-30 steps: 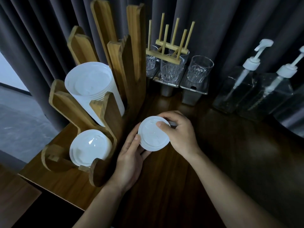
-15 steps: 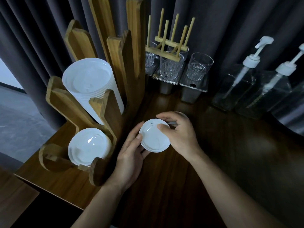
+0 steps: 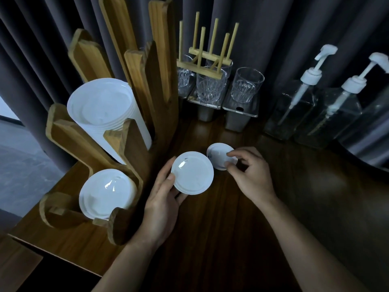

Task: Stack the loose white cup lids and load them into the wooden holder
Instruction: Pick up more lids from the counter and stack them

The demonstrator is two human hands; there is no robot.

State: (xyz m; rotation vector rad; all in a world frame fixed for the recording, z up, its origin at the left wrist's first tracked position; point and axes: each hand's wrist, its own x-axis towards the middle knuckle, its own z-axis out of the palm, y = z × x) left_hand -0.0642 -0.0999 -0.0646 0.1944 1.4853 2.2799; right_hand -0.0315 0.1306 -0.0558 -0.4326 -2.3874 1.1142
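Right hand [image 3: 252,175] has shifted off the held lid to a second round white plastic lid [image 3: 217,154] lying flat on the dark wooden tabletop [image 3: 210,239]; thumb and forefinger pinch its near rim; left hand [image 3: 162,199] grips a larger round white plastic cup lid [image 3: 192,172], thumb on its edge, fingers beneath, raised just right of the tiered wooden holder [image 3: 134,144]; lower slot holds stacked white lids [image 3: 105,192]; upper slot, a taller white stack [image 3: 101,106].
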